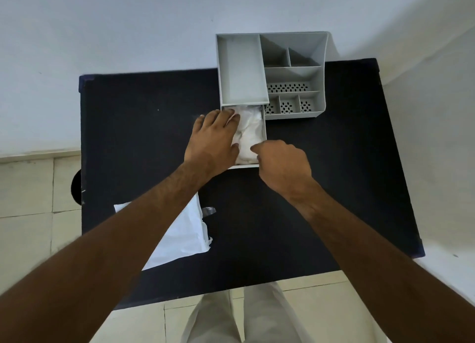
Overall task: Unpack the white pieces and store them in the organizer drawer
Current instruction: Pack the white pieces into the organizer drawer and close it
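A grey organizer [318, 80] stands at the back of the black table, its drawer [264, 126] pulled out toward me. White soft pieces [250, 134] fill the drawer. My left hand [214, 139] lies flat over the drawer's left side, fingers spread, pressing down on the white pieces. My right hand [282, 162] hovers at the drawer's front right corner, fingers curled, index tip touching the white pieces; it holds nothing that I can see. The drawer's left wall is hidden under my left hand.
A torn white plastic package [185, 237] lies on the table's near left, partly under my left forearm, with a small strip of clear tape [208, 210] beside it. The black table [334, 188] stands against a pale wall; tiled floor lies below.
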